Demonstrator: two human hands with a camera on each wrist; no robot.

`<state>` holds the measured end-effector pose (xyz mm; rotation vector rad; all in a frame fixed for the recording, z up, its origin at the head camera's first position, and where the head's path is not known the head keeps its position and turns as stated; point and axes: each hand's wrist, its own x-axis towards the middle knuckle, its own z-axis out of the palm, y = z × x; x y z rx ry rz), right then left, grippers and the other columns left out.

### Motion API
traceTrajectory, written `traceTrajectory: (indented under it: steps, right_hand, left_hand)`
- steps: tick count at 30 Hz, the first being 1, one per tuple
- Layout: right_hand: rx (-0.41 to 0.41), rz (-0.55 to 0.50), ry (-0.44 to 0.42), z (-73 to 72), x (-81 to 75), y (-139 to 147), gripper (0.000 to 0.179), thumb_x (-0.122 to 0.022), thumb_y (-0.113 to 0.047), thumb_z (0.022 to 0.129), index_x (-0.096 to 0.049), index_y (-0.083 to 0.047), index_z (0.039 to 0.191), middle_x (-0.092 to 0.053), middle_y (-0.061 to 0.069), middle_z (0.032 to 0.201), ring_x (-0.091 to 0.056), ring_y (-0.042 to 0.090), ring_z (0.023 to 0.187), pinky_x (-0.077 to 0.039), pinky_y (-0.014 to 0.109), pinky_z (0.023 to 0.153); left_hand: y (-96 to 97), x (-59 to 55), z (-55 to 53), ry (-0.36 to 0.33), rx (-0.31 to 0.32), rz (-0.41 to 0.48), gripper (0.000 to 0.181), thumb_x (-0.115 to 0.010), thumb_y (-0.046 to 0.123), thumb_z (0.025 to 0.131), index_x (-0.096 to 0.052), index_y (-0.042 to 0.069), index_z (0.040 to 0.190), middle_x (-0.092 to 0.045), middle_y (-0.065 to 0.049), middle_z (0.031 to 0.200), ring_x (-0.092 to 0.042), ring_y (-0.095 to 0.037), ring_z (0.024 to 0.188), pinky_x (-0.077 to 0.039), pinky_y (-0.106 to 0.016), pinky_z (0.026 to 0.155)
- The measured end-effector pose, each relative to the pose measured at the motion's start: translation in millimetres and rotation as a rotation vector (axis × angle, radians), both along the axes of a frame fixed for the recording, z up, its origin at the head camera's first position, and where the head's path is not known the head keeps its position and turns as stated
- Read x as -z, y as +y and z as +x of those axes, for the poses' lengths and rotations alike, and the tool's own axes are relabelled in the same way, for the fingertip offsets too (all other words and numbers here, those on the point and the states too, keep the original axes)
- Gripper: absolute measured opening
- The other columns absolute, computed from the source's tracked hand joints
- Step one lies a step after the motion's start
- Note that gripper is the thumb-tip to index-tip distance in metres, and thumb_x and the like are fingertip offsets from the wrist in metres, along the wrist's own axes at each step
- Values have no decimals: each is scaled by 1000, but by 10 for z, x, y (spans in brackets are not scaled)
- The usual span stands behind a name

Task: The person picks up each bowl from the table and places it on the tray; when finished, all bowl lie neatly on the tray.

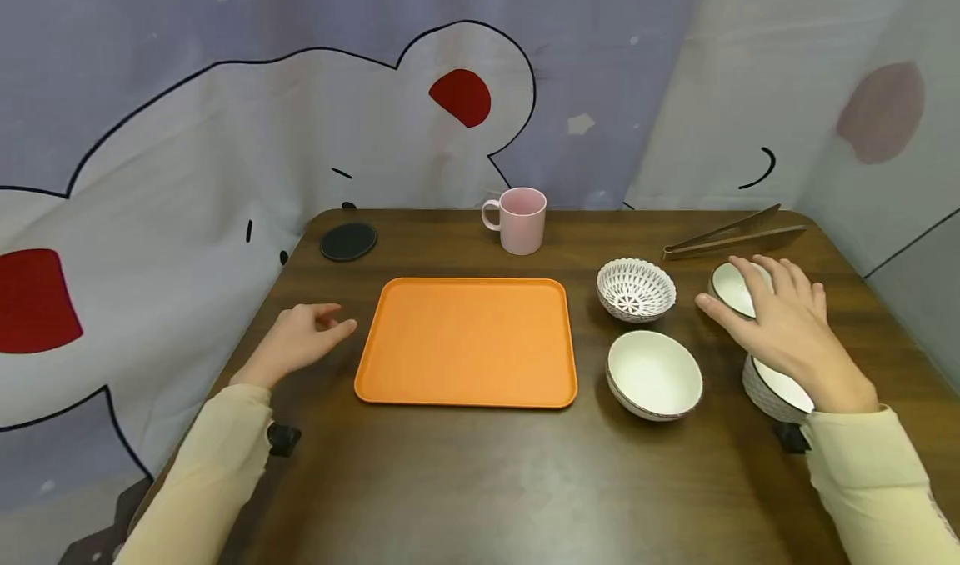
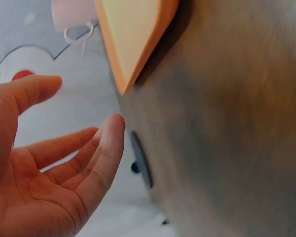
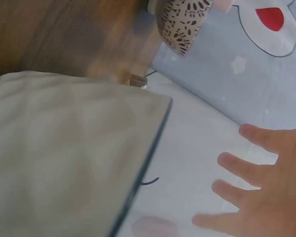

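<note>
My left hand [image 1: 298,342] hovers just left of the orange tray [image 1: 467,344], its fingers loosely bent and holding nothing. On the right, my right hand [image 1: 787,336] is held with spread fingers above two white bowls, and it grips neither. It partly hides the rear bowl [image 1: 729,285] and the front bowl [image 1: 768,392] with its textured outside. In the right wrist view, a quilted pale bowl [image 3: 74,148] with a dark rim looms large, apart from the fingers [image 3: 244,168]. Between tray and hand stand a lattice-patterned bowl [image 1: 636,288] and a plain-inside white bowl [image 1: 655,373].
A pink mug [image 1: 522,222] stands behind the tray at the table's back edge. Metal tongs [image 1: 738,238] lie at the back right, and a black round coaster [image 1: 348,241] at the back left. A printed curtain [image 1: 360,123] hangs behind the brown table [image 1: 465,482].
</note>
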<state>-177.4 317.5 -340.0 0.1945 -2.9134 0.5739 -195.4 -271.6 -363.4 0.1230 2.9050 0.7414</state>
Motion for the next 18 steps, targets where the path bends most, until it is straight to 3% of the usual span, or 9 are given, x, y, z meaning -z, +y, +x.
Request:
traceTrajectory:
  steps: [4, 10, 14, 18]
  right_hand:
    - [41, -31, -8, 150, -49, 131, 79, -50, -54, 96, -25, -6, 153, -22, 33, 151, -11, 54, 141, -14, 71, 104]
    - [89, -3, -79, 272, -71, 237, 84, -46, -57, 97, -19, -1, 154, -23, 37, 150, -22, 57, 135, -22, 70, 97]
    - [95, -6, -85, 311, -44, 254, 84, -45, -57, 97, -20, 0, 154, -26, 38, 149, -25, 57, 133, -22, 69, 97]
    - [88, -23, -91, 304, 2, 231, 83, -45, -56, 97, -23, 2, 152, -28, 37, 148, -26, 57, 133, -22, 69, 97]
  left_hand:
    - [176, 121, -118, -120, -25, 98, 66, -58, 39, 95, -46, -7, 140, -66, -19, 112, -69, -18, 81, -53, -42, 84]
    - [296, 266, -166, -251, -43, 257, 63, -64, 28, 93, -46, -12, 137, -61, -27, 124, -72, -23, 89, -55, -40, 87]
    - [273, 324, -114, -262, -37, 341, 52, -69, 10, 88, -51, -17, 129, -64, -26, 111, -69, -21, 86, -57, -36, 79]
    - [169, 348, -23, -238, -49, 346, 44, -70, -2, 83, -57, -18, 122, -64, -22, 100, -66, -19, 81, -58, -34, 76]
